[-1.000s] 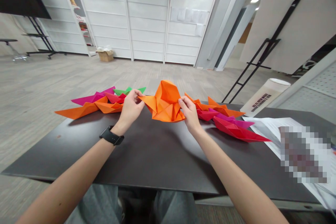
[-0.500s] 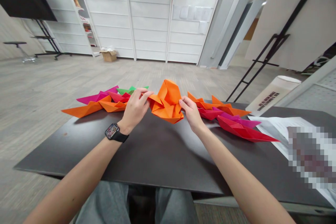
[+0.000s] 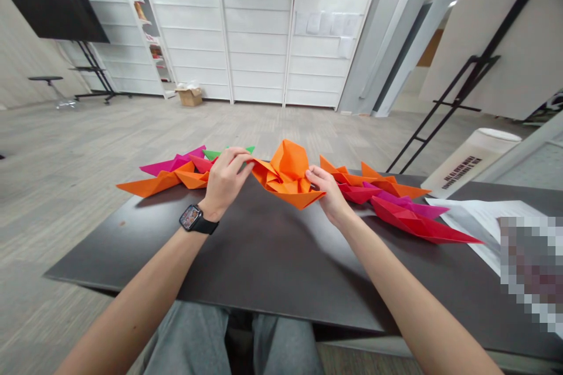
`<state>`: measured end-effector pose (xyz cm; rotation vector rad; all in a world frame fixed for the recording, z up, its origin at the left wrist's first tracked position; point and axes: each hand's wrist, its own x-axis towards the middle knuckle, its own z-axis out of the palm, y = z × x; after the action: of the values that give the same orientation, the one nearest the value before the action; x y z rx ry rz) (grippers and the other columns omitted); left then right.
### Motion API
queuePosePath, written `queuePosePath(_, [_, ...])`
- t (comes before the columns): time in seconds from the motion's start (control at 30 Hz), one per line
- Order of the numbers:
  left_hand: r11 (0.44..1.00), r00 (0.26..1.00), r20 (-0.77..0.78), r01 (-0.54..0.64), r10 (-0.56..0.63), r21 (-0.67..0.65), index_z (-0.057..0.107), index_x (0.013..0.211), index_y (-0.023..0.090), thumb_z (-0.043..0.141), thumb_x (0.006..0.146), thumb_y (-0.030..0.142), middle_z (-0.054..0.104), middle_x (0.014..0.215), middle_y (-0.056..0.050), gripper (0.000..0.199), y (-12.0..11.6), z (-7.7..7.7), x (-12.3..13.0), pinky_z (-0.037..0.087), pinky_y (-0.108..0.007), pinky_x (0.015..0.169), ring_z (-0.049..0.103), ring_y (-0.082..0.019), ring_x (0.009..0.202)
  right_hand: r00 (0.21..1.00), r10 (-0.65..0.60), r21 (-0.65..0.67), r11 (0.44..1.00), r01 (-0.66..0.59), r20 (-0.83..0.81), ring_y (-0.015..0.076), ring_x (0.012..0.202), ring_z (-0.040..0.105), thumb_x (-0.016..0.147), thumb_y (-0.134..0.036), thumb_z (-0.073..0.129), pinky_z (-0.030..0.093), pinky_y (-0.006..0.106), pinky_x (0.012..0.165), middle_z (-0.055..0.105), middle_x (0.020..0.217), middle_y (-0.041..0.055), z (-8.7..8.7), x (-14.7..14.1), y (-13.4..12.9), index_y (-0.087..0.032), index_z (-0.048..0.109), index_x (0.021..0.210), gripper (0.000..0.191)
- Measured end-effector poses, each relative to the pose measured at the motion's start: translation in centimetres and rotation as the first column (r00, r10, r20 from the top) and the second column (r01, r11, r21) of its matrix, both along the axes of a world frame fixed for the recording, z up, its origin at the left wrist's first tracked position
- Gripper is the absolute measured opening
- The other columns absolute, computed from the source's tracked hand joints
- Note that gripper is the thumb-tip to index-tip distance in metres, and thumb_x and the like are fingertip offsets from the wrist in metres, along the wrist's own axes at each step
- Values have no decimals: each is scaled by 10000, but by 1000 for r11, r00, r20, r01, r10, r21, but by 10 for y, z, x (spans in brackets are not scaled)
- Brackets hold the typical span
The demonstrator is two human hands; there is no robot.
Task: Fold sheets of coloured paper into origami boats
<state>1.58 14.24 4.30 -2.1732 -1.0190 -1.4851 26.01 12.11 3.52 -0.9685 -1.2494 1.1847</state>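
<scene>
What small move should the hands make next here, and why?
Probably ease the right hand outward while the left hand holds the opposite end: the orange paper between them has a tall flap up and a creased middle, whereas the front red paper boat at right lies long and slim.

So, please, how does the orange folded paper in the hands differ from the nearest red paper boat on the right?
The orange folded paper is held between the left hand and right hand; the red paper boat rests on the table, untouched.
The orange folded paper has a broad flap standing high in its middle; the red paper boat looks longer and lower.
Both are creased, with pointed ends.
</scene>
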Motion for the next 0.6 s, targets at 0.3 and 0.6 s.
queuePosePath(0.3, [993, 999, -26, 32, -35, -113, 637, 911, 200, 566, 925, 187, 703, 890, -57, 73, 7, 1, -8, 488, -401, 834, 644, -235, 886, 1000, -6, -39, 999, 6, 3, 136, 634, 499, 697, -449, 692, 366, 241, 589, 559, 688, -23, 0, 2, 1, -212, 540, 703, 282])
queuePosePath(0.6, [926, 923, 266, 331, -279, -181, 582, 813, 211, 628, 897, 254, 665, 1075, -56, 105, 11, 13, -12, 489, -399, 950, 621, -204, 1051, 993, -76, -115, 991, 65, -96, 145, 643, 520, 674, -389, 676, 374, 238, 564, 573, 690, -27, 1, 5, 3, -223, 504, 688, 239])
